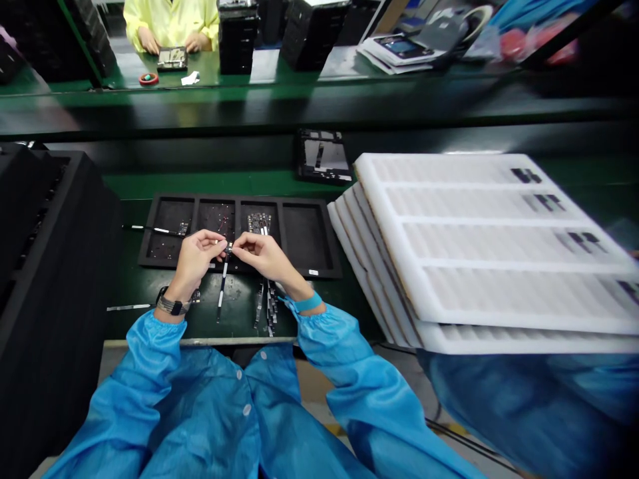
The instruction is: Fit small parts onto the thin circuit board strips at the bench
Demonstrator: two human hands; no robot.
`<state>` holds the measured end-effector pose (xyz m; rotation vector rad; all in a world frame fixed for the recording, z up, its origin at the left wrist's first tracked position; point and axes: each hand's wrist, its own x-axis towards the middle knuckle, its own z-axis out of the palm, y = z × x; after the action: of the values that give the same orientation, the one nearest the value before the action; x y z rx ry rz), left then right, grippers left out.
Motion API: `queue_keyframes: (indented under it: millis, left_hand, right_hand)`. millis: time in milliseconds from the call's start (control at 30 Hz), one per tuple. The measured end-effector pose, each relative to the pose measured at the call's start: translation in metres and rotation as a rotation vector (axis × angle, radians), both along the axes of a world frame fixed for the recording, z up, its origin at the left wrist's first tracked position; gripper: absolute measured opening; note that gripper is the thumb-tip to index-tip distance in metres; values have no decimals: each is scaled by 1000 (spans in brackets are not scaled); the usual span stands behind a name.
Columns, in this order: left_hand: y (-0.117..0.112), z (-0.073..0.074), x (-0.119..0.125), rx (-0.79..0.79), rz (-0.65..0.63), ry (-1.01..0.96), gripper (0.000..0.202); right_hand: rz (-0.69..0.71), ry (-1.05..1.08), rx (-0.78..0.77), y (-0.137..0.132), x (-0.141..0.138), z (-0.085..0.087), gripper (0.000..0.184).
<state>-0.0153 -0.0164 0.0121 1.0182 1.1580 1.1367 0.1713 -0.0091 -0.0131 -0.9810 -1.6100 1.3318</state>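
Note:
Above a black foam tray [312, 249] my two hands meet at a small circuit board with a long black-and-white flex cable [222, 289] hanging from it. My left hand [197, 256] pinches the board end from the left, a dark watch on its wrist. From the right, my right hand [264, 256] pinches close to the same end, a blue band round its wrist. Several circuit boards [258, 223] with flex strips lie in the tray's third compartment, partly behind my right hand. Another board with a strip [162, 230] lies across the left compartment. The exact contact of the fingertips is too small to make out.
White foam trays [439, 256] holding dark parts are stacked at the right. Black foam trays [54, 266] stand at the left. A black device part [324, 156] lies behind the tray. Across the green bench, a person in yellow [172, 26] handles a device part.

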Motion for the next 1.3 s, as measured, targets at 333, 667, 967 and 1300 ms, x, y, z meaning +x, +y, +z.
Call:
queue_keyframes:
  millis: [333, 667, 967, 1300]
  left_hand:
    - [0, -6, 1, 23, 18, 37, 41]
    - [-1, -3, -1, -6, -77, 24, 43]
    - [-4, -6, 2, -10, -88, 6, 44]
    - [-4, 17, -44, -45, 76, -86, 31]
  right_hand:
    - [1, -26, -40, 1, 0, -3, 31]
    - [140, 44, -226, 1, 7, 7, 41]
    - [125, 54, -281, 1, 8, 4, 42]
    - [-184, -77, 149, 20, 27, 22, 21]
